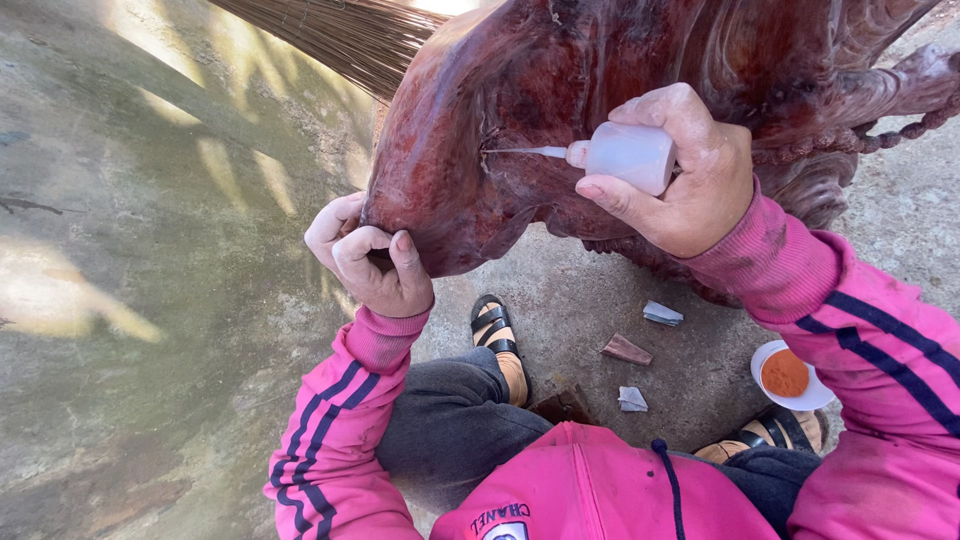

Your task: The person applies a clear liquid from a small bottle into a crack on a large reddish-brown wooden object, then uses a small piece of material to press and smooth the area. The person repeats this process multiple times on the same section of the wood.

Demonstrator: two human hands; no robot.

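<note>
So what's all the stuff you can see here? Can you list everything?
Carved wooden piece: one, dark red, top centre.
Squeeze bottle: one, whitish, thin nozzle touching the wood.
Broom bristles: one bundle, brown, top left.
Small dish: one, white with orange-red powder, on the ground at right.
Folded scraps: two, grey-white, on the ground.
Wood chip: one, reddish, between the scraps.
Concrete ground: grey, sunlit patches.
Sandals: two, black, on the feet.
Left hand: gripping the wood's lower edge.
Right hand: holding the bottle.
</note>
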